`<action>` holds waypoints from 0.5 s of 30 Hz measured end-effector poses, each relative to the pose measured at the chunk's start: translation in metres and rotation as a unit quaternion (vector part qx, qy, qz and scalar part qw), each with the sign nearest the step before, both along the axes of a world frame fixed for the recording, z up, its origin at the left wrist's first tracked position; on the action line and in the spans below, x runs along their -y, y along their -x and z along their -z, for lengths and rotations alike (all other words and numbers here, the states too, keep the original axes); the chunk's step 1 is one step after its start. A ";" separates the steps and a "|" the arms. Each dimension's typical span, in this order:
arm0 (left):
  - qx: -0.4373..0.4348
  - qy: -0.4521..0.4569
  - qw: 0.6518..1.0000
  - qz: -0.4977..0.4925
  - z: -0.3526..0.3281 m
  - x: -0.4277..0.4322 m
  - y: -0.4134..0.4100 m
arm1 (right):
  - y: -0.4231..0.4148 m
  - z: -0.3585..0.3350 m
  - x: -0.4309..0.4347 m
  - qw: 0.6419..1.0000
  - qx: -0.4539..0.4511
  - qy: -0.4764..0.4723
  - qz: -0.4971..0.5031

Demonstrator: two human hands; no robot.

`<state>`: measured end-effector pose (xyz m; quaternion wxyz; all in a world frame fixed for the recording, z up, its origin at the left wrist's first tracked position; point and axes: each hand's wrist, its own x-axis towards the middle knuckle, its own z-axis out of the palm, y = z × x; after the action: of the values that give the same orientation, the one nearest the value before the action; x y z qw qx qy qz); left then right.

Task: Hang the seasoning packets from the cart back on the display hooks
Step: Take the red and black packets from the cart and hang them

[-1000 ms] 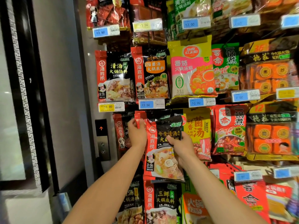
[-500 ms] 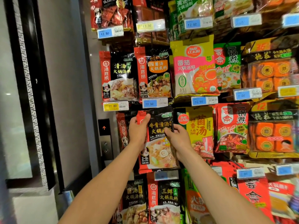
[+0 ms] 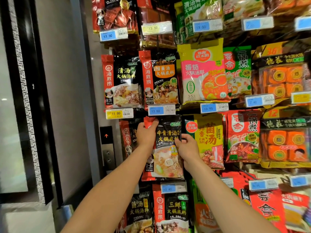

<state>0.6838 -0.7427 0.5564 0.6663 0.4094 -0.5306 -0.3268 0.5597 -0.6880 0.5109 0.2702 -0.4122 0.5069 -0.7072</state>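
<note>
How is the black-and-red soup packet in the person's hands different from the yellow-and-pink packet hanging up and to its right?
The black-and-red soup packet has a red side strip and pale broth artwork; the yellow-and-pink packet shows orange-red soup. The black one is gripped by the left hand and right hand; the yellow one hangs untouched. The black one sits a row lower. Both are glossy pouches above blue price tags.

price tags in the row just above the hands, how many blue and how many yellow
blue tags: 3
yellow tags: 2
total: 5
</note>
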 end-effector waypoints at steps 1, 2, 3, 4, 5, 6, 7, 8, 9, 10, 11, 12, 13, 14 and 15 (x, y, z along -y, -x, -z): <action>0.001 0.001 1.000 -0.002 0.000 0.001 0.001 | 0.000 0.000 0.002 1.000 -0.002 -0.005 0.001; 0.003 0.007 1.000 -0.006 0.001 0.003 0.001 | 0.001 0.001 0.005 1.000 -0.002 -0.009 0.003; 0.006 0.015 1.000 -0.010 0.003 0.003 0.002 | 0.001 0.003 0.008 1.000 -0.002 -0.011 0.006; 0.007 0.023 1.000 -0.015 0.007 0.003 0.003 | 0.001 0.005 0.009 1.000 -0.002 -0.015 0.009; 0.005 0.032 0.999 -0.017 0.012 0.003 0.003 | 0.001 0.008 0.010 1.000 -0.001 -0.016 0.009; 0.002 0.039 0.999 -0.018 0.017 0.000 0.003 | 0.001 0.011 0.010 1.000 -0.002 -0.017 0.010; 0.003 0.044 0.999 -0.017 0.024 -0.002 0.003 | 0.001 0.015 0.011 1.000 -0.001 -0.015 0.010; 0.007 0.049 0.999 -0.015 0.031 -0.004 0.002 | 0.001 0.019 0.010 1.000 0.001 -0.017 0.009; 0.015 0.057 0.998 -0.016 0.038 -0.003 0.002 | 0.002 0.023 0.010 1.000 0.006 -0.020 0.007; 0.026 0.065 0.997 -0.018 0.045 -0.002 0.002 | 0.002 0.027 0.009 1.000 0.011 -0.025 0.004; 0.043 0.068 0.996 -0.023 0.051 0.000 0.003 | 0.003 0.032 0.008 1.000 0.013 -0.025 0.003; 0.062 0.066 0.996 -0.028 0.058 -0.001 0.005 | 0.004 0.037 0.007 1.000 0.008 -0.027 0.006; 0.079 0.057 0.995 -0.035 0.064 -0.002 0.007 | 0.004 0.043 0.006 0.999 -0.002 -0.030 0.012; 0.092 0.045 0.994 -0.046 0.071 -0.004 0.008 | 0.004 0.047 0.006 0.999 -0.013 -0.033 0.021; 0.101 0.034 0.993 -0.058 0.078 -0.006 0.009 | 0.004 0.052 0.006 0.999 -0.024 -0.034 0.030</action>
<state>0.6745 -0.7365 0.4780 0.6409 0.4478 -0.5809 -0.2265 0.5557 -0.6940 0.4592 0.2501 -0.4043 0.5491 -0.6873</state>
